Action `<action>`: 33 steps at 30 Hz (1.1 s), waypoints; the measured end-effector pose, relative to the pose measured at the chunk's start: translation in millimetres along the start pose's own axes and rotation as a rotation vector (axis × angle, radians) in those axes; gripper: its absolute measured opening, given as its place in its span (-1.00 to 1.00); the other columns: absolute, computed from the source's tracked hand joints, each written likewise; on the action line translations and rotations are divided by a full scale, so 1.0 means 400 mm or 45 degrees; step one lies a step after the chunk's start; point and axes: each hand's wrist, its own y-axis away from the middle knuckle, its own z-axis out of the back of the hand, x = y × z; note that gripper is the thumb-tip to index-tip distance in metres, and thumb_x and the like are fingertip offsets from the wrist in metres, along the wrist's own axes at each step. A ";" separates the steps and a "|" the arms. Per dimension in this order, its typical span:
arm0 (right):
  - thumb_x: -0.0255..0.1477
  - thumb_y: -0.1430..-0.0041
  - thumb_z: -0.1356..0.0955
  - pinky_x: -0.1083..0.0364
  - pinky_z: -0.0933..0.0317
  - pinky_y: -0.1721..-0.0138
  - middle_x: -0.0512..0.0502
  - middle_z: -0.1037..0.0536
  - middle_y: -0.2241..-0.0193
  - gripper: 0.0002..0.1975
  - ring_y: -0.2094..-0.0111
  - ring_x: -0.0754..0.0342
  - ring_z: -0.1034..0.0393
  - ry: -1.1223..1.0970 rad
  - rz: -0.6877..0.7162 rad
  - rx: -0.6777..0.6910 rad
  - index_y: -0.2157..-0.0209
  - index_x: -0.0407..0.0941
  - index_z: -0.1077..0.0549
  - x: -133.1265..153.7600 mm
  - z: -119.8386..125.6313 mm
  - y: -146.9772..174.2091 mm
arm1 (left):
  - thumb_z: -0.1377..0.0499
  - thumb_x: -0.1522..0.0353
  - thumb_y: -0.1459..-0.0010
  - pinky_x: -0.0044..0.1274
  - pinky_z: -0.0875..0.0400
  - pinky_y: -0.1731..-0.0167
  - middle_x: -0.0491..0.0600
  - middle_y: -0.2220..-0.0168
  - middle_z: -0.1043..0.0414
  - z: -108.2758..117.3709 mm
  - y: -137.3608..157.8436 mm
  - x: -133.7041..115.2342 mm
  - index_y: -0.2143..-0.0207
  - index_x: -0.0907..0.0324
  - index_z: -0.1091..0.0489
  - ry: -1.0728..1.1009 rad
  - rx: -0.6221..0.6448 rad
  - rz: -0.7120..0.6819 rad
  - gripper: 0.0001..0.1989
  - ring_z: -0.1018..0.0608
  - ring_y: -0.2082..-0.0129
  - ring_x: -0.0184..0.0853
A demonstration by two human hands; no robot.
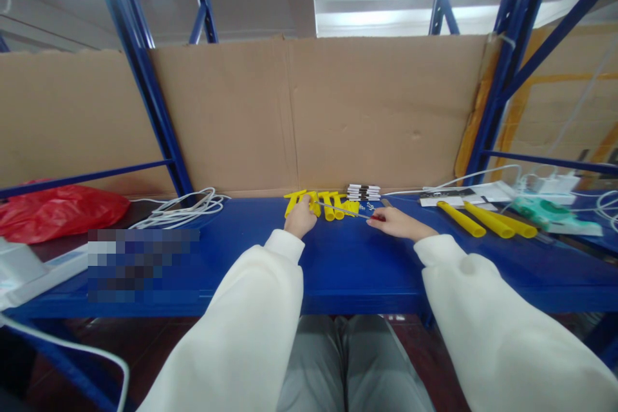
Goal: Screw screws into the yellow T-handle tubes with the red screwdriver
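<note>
My left hand [300, 219] is closed on a yellow plastic piece [315, 205] at the back of the blue table. My right hand [398, 224] grips the red handle of a screwdriver [348, 212]. Its long metal shaft points left, and the tip reaches the piece in my left hand; whether it sits in a screw is too small to see. Several more yellow plastic parts [329, 210] lie between my hands. Behind the screwdriver are small metal bits [370, 206], apparently screws, and a stack of white bundles with dark bands [364, 192].
Yellow tubes [461, 219] lie on the right, near a green-and-white item [555, 215] and white cables. To the left are a coiled white cable [193, 207] and a red plastic bag [60, 209]. A cardboard panel [309, 116] and blue rack posts [145, 77] stand behind.
</note>
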 end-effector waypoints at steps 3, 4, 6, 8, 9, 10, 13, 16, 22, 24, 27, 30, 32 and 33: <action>-0.27 -0.28 -0.33 0.11 -0.20 0.41 -0.10 -0.54 0.51 -0.72 0.46 0.04 -0.38 0.025 -0.002 0.011 0.47 -0.10 -0.45 0.002 0.001 0.000 | -0.10 0.53 -0.21 -0.46 -0.45 -0.03 0.04 0.07 -0.60 -0.002 0.000 0.001 -0.05 0.08 -0.39 0.006 -0.006 -0.003 -0.62 -0.60 -0.04 -0.20; -0.29 -0.26 -0.34 0.11 -0.20 0.40 -0.09 -0.53 0.50 -0.74 0.46 0.05 -0.39 0.037 -0.011 -0.008 0.48 -0.09 -0.42 0.003 0.001 0.000 | -0.09 0.53 -0.21 -0.46 -0.45 -0.03 0.04 0.06 -0.60 -0.002 -0.001 0.001 -0.05 0.08 -0.39 0.008 -0.004 -0.003 -0.61 -0.60 -0.04 -0.20; -0.32 -0.20 -0.40 0.12 -0.19 0.38 -0.07 -0.53 0.49 -0.77 0.45 0.06 -0.39 0.049 -0.045 -0.036 0.50 -0.08 -0.37 0.006 0.002 0.002 | -0.08 0.53 -0.21 -0.47 -0.44 -0.04 0.05 0.04 -0.60 -0.004 -0.002 0.002 -0.06 0.09 -0.39 0.013 0.004 -0.005 -0.61 -0.59 -0.05 -0.21; -0.34 -0.13 -0.44 0.13 -0.18 0.41 -0.02 -0.51 0.50 -0.76 0.48 0.08 -0.38 0.015 -0.106 -0.013 0.48 -0.06 -0.32 0.008 0.002 0.004 | -0.08 0.53 -0.22 -0.47 -0.43 -0.06 0.05 0.01 -0.59 -0.006 -0.005 0.003 -0.07 0.10 -0.39 0.026 0.017 -0.011 -0.61 -0.58 -0.07 -0.22; -0.34 -0.12 -0.45 0.13 -0.18 0.42 0.01 -0.50 0.52 -0.76 0.51 0.09 -0.37 -0.009 -0.133 0.009 0.46 -0.06 -0.30 0.008 0.002 0.005 | -0.08 0.52 -0.22 -0.47 -0.42 -0.07 0.06 0.00 -0.58 -0.006 -0.006 0.003 -0.07 0.11 -0.39 0.033 0.025 -0.015 -0.61 -0.57 -0.09 -0.23; -0.33 -0.11 -0.45 0.13 -0.17 0.44 0.03 -0.49 0.52 -0.75 0.53 0.10 -0.36 -0.027 -0.149 0.026 0.45 -0.05 -0.29 0.008 0.001 0.005 | -0.07 0.52 -0.23 -0.48 -0.42 -0.07 0.07 -0.01 -0.58 -0.007 -0.006 0.004 -0.08 0.12 -0.38 0.040 0.031 -0.018 -0.61 -0.57 -0.10 -0.23; -0.32 -0.09 -0.45 0.13 -0.17 0.41 0.04 -0.48 0.52 -0.73 0.50 0.09 -0.36 0.005 -0.112 -0.005 0.45 -0.04 -0.26 0.004 0.000 0.003 | -0.07 0.53 -0.22 -0.47 -0.41 -0.08 0.08 -0.02 -0.58 -0.007 -0.007 0.005 -0.09 0.13 -0.38 0.045 0.036 -0.020 -0.60 -0.56 -0.10 -0.23; -0.30 -0.06 -0.45 0.12 -0.17 0.37 0.01 -0.50 0.48 -0.71 0.42 0.07 -0.38 0.054 -0.049 -0.058 0.48 -0.04 -0.24 -0.003 -0.002 -0.002 | -0.07 0.52 -0.22 -0.46 -0.41 -0.07 0.06 -0.02 -0.58 -0.005 -0.006 0.004 -0.09 0.12 -0.37 0.034 0.029 -0.014 -0.60 -0.57 -0.10 -0.23; -0.30 -0.07 -0.45 0.12 -0.18 0.37 0.01 -0.50 0.47 -0.72 0.43 0.07 -0.37 0.033 -0.029 -0.048 0.46 -0.04 -0.25 -0.014 -0.006 -0.006 | -0.08 0.52 -0.22 -0.49 -0.41 -0.06 0.05 0.00 -0.59 -0.008 -0.006 0.006 -0.08 0.11 -0.38 0.040 0.019 -0.022 -0.61 -0.57 -0.09 -0.25; -0.30 -0.07 -0.46 0.12 -0.19 0.38 0.01 -0.51 0.46 -0.74 0.43 0.07 -0.37 0.032 -0.023 -0.055 0.45 -0.04 -0.28 -0.017 -0.008 -0.007 | -0.09 0.52 -0.21 -0.49 -0.41 -0.06 0.03 0.02 -0.59 -0.011 -0.007 0.007 -0.06 0.09 -0.39 0.044 0.013 -0.019 -0.61 -0.57 -0.08 -0.26; -0.30 -0.08 -0.46 0.13 -0.21 0.37 -0.01 -0.53 0.46 -0.78 0.41 0.06 -0.40 0.039 -0.030 -0.063 0.43 -0.05 -0.35 -0.017 -0.010 -0.007 | -0.10 0.52 -0.21 -0.47 -0.42 -0.06 0.02 0.04 -0.60 -0.012 -0.008 0.008 -0.05 0.07 -0.39 0.052 0.000 -0.017 -0.62 -0.58 -0.07 -0.25; -0.32 -0.13 -0.42 0.13 -0.23 0.37 -0.03 -0.54 0.47 -0.85 0.41 0.04 -0.43 0.031 -0.037 -0.028 0.42 -0.07 -0.42 -0.011 -0.009 -0.004 | -0.10 0.51 -0.21 -0.46 -0.44 -0.05 0.04 0.04 -0.60 -0.008 -0.006 0.006 -0.06 0.08 -0.39 0.033 -0.005 -0.009 -0.62 -0.59 -0.05 -0.22; -0.34 -0.16 -0.39 0.13 -0.23 0.38 -0.05 -0.54 0.48 -0.86 0.43 0.04 -0.42 0.025 -0.024 0.013 0.44 -0.08 -0.44 -0.005 -0.004 -0.001 | -0.09 0.52 -0.21 -0.44 -0.45 -0.03 0.06 0.03 -0.59 -0.004 -0.004 0.004 -0.07 0.10 -0.38 0.014 0.004 -0.003 -0.61 -0.59 -0.05 -0.20; -0.35 -0.16 -0.39 0.12 -0.23 0.38 -0.06 -0.54 0.49 -0.85 0.44 0.05 -0.41 0.027 -0.016 0.027 0.46 -0.08 -0.45 -0.002 -0.001 0.000 | -0.09 0.52 -0.21 -0.44 -0.45 -0.03 0.07 0.03 -0.59 -0.002 -0.004 0.004 -0.08 0.10 -0.38 0.009 0.007 -0.004 -0.60 -0.60 -0.04 -0.19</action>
